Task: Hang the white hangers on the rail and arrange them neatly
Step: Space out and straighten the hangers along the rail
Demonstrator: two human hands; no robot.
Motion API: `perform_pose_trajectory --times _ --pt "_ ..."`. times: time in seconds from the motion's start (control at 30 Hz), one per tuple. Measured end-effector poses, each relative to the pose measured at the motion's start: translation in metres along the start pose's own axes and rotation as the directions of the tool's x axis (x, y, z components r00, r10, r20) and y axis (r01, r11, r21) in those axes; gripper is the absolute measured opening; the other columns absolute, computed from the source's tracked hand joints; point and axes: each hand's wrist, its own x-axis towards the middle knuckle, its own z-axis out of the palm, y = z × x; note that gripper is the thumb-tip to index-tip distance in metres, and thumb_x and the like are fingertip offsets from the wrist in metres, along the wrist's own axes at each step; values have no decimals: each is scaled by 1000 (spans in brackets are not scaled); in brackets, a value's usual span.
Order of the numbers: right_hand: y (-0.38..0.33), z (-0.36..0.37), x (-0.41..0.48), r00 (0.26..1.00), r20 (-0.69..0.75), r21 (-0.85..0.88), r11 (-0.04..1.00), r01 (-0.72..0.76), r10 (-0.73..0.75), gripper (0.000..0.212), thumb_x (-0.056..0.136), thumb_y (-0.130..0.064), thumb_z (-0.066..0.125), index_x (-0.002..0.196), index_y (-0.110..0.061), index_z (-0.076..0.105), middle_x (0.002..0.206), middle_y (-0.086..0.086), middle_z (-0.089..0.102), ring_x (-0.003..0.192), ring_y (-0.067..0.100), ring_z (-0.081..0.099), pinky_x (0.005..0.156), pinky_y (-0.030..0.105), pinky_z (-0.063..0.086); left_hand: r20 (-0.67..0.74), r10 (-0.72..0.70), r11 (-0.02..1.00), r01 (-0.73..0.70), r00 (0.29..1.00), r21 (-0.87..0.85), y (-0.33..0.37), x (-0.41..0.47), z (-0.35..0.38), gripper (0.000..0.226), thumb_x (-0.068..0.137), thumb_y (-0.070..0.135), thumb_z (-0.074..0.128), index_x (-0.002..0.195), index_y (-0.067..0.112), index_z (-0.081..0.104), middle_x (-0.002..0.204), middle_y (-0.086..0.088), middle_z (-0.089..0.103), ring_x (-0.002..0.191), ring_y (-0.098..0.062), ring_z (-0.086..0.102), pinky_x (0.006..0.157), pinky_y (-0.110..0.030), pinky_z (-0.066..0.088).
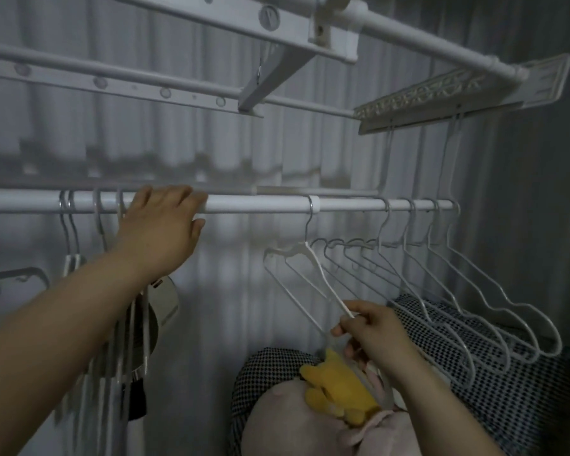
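The task looks well along: several white hangers already hang close together at the three o'clock end of the rail. A lone hanger is hooked on apart from them toward nine o'clock, so closing that gap and evening the spacing seems to be what is left. The right hand pinches the lone hanger's lower arm at five o'clock, and the left hand grips the rail at ten o'clock, fingers over and thumb under. No surface shows; a pale curtain hangs behind, a drying rack spans twelve o'clock, and a yellow soft toy lies at six beside checked fabric.
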Motion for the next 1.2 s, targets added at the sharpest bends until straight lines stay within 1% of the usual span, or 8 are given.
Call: perform_pose_trajectory --times 0.1,0.2,0.3,0.4,0.47,0.7,1.07,1.2 --pt "-3 -5 0 997 57 -10 999 51 -50 21 93 -2 45 93 -15 61 61 0 62 32 10 47 32 20 37 62 21 998 -17 998 -61 13 8 4 46 94 22 45 137 9 39 148 -14 33 134 -31 33 113 -40 10" --pt "-8 -13 1 992 76 38 995 93 -96 33 92 -1 46 79 -26 63 54 -4 61 32 9 49 31 19 37 119 54 997 -46 991 -65 23 15 9 53 92 32 35 140 10 33 148 -11 32 136 -26 31 114 -40 9" --pt "-10 -28 4 992 36 76 990 116 -119 33 92 0 47 79 -26 62 50 -3 62 30 10 49 30 19 37 103 47 999 -46 994 -15 23 16 14 48 92 25 44 137 8 39 141 -15 43 131 -29 40 112 -45 16" --pt "-5 -47 9 991 -5 62 989 136 -136 32 91 0 48 78 -27 62 48 -3 63 31 8 49 30 18 37 38 73 997 -74 997 32 25 16 22 48 72 20 52 113 -3 60 109 -25 65 99 -41 63 93 -57 39" --pt "0 -57 12 991 -26 55 990 129 -128 33 91 0 49 76 -27 62 49 -2 62 30 7 49 30 17 37 58 50 996 -53 997 65 30 16 24 47 68 19 56 106 -5 63 98 -25 68 89 -42 66 85 -59 43" --pt "22 -79 30 998 -39 -17 999 49 -49 29 92 0 45 79 -21 60 61 8 60 31 9 48 31 17 38 60 25 992 -32 998 122 38 15 23 46 66 20 57 103 -7 63 95 -26 68 87 -44 66 81 -61 45" --pt "32 -81 35 999 -33 -92 995 26 -29 27 93 1 43 83 -20 58 62 6 60 30 7 46 32 18 39 18 -8 995 6 1000 95 39 17 26 48 70 23 55 109 -5 61 103 -26 66 96 -44 63 87 -61 41" --pt "33 -81 32 999 -23 -110 993 39 -42 33 92 0 44 78 -27 57 62 6 61 33 11 45 33 19 38 -39 -21 997 24 999 68 38 15 31 43 75 13 70 112 -6 59 108 -28 64 102 -46 60 91 -62 37"
